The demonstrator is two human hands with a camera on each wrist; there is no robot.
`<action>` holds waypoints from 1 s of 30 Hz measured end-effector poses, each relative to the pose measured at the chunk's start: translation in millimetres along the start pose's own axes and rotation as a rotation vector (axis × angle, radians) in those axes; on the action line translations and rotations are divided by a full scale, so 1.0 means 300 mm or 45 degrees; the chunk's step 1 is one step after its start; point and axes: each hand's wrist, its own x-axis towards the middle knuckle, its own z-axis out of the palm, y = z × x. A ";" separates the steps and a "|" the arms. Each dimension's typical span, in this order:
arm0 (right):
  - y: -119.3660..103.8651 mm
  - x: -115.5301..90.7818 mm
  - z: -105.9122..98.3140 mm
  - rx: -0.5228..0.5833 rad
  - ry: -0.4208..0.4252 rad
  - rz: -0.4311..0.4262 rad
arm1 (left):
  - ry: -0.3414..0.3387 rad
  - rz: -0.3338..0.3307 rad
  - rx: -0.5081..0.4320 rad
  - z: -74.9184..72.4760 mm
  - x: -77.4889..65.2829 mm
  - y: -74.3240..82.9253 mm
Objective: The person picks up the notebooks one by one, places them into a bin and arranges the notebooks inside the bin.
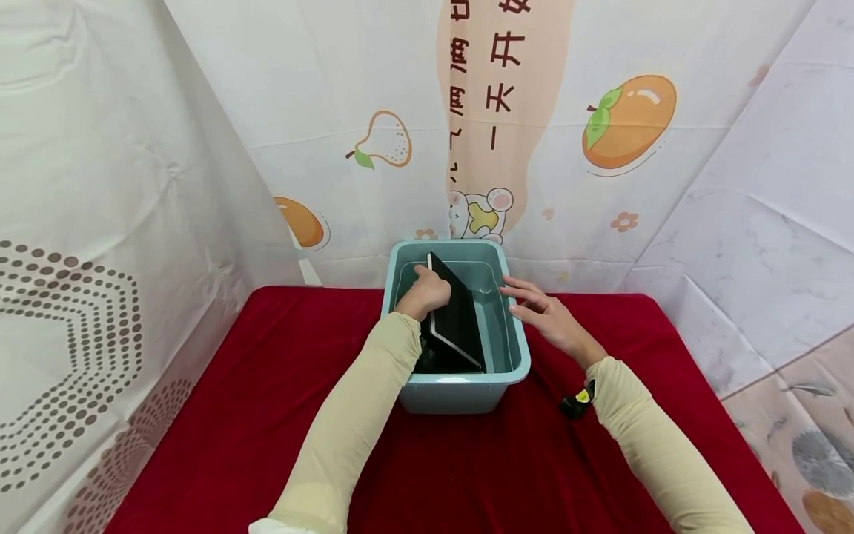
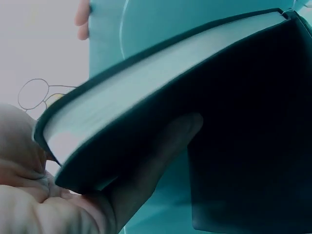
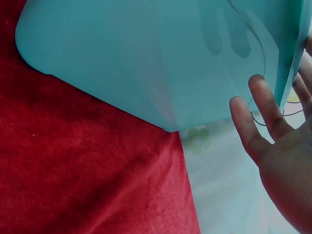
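Observation:
A black hardcover book (image 1: pixel 459 315) with white page edges leans slantwise inside a light-blue plastic bin (image 1: pixel 457 379). My left hand (image 1: pixel 427 291) grips this book near its upper left edge. In the left wrist view its thumb (image 2: pixel 168 146) lies along one cover of the book (image 2: pixel 131 92), and the other fingers are mostly hidden behind it. A second flat black cover (image 2: pixel 248 195) shows beneath it in that view. My right hand (image 1: pixel 548 317) is at the bin's right rim, fingers spread and fairly straight; in the right wrist view they lie close along the wall (image 3: pixel 146 53).
A red velvet cloth (image 1: pixel 300 356) covers the table under the bin. Behind it hangs a white printed curtain (image 1: pixel 287 89) with fruit drawings, and a pale sheet (image 1: pixel 734 245) hangs at the right. A small black device (image 1: pixel 575 404) sits at the right wrist.

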 end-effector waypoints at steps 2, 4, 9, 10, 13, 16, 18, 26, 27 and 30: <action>0.002 0.000 -0.001 0.008 0.000 0.003 | -0.009 0.000 0.003 0.003 0.003 -0.001; 0.002 0.001 -0.001 0.013 0.002 0.006 | -0.010 0.004 -0.008 0.005 0.005 -0.001; 0.005 0.002 -0.001 0.015 0.009 0.006 | -0.016 0.021 -0.036 0.011 0.007 -0.005; 0.006 0.002 0.000 0.015 0.010 0.006 | -0.021 0.019 -0.032 0.012 0.008 -0.005; 0.009 0.002 0.000 0.012 0.008 0.005 | -0.037 0.012 -0.021 0.014 0.010 -0.009; 0.012 0.003 0.000 0.011 0.004 0.001 | -0.061 -0.006 0.011 0.012 0.008 -0.008; 0.012 0.003 0.002 0.012 0.003 0.006 | -0.082 -0.025 0.080 0.005 0.002 -0.003; 0.003 -0.002 0.010 0.056 0.022 0.002 | 0.012 -0.096 0.378 0.003 0.000 -0.001; 0.002 -0.002 0.009 0.055 0.022 0.001 | 0.038 -0.096 0.399 0.008 0.004 -0.004; 0.004 -0.001 0.009 0.050 0.024 0.004 | 0.089 -0.082 0.436 0.014 0.015 -0.017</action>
